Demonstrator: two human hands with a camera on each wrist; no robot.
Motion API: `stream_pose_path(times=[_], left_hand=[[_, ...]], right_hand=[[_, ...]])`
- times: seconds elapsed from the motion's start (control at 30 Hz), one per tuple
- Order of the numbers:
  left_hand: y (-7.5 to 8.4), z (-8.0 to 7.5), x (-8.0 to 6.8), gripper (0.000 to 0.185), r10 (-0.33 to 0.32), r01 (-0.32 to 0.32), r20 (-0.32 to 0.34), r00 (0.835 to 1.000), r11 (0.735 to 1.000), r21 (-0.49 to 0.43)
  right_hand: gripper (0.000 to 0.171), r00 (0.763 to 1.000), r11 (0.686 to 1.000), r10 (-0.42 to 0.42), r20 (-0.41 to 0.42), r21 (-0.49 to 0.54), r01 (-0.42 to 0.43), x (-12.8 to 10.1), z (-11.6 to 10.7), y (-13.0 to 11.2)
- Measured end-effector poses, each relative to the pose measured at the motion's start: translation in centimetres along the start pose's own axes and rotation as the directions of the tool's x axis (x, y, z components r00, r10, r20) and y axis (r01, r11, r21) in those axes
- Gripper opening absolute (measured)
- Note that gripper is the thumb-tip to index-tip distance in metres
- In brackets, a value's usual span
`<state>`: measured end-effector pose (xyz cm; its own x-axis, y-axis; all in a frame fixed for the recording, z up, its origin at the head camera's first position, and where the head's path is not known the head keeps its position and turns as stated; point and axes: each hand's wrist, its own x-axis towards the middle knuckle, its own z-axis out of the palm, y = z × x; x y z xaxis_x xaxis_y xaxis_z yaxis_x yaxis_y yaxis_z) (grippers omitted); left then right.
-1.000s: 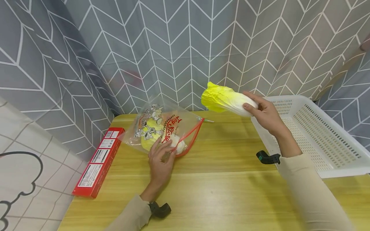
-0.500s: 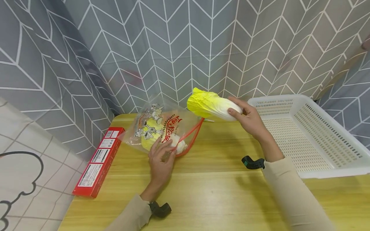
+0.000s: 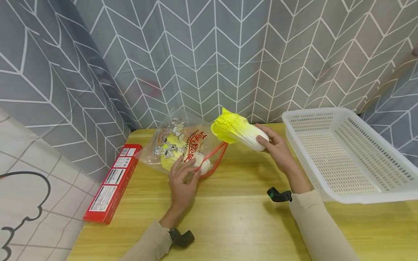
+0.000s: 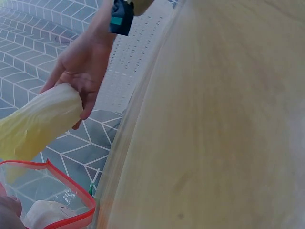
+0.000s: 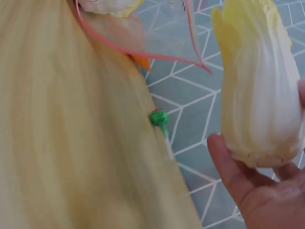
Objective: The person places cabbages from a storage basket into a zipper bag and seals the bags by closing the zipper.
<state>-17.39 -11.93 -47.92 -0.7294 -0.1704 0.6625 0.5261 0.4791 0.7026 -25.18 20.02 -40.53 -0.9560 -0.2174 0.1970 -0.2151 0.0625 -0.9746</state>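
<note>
My right hand (image 3: 274, 146) grips the white base of a napa cabbage (image 3: 240, 130), held above the table with its yellow leaf end toward the bag. A clear zip bag (image 3: 196, 139) with a red rim and cartoon print lies at the left, mouth spread open toward the right. Inside it is another napa cabbage (image 3: 205, 165), its white end near the opening. My left hand (image 3: 183, 183) pinches the near side of the bag's red rim. In the left wrist view, the gripped cabbage (image 4: 43, 119) hangs just over the bag's mouth (image 4: 71, 186).
A white perforated basket (image 3: 294, 145) stands on the right of the wooden table (image 3: 228, 224). A long red box (image 3: 112, 185) lies along the left edge. A green-wrapped lollipop (image 5: 158, 117) lies at the far edge. A patterned curtain (image 3: 196, 54) hangs behind.
My right hand has carried the cabbage left and down, away from the basket toward the bag's mouth, tilting its leaf end upward. The left hand stays at the bag's rim.
</note>
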Motion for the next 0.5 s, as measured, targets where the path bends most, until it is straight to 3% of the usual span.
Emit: stream_pose_path(times=[0.17, 0.5], left_hand=[[0.2, 0.0, 0.1, 0.005, -0.008, 0.008, 0.012, 1.0, 1.0, 0.0], [0.2, -0.1, 0.1, 0.006, -0.018, 0.018, 0.01, 1.0, 1.0, 0.009]], right_hand=[[0.051, 0.999, 0.992, -0.026, 0.034, 0.122, 0.022, -0.7, -0.2, 1.4], [0.049, 0.993, 0.98, -0.022, 0.119, 0.201, -0.002, -1.6, -0.6, 3.2]])
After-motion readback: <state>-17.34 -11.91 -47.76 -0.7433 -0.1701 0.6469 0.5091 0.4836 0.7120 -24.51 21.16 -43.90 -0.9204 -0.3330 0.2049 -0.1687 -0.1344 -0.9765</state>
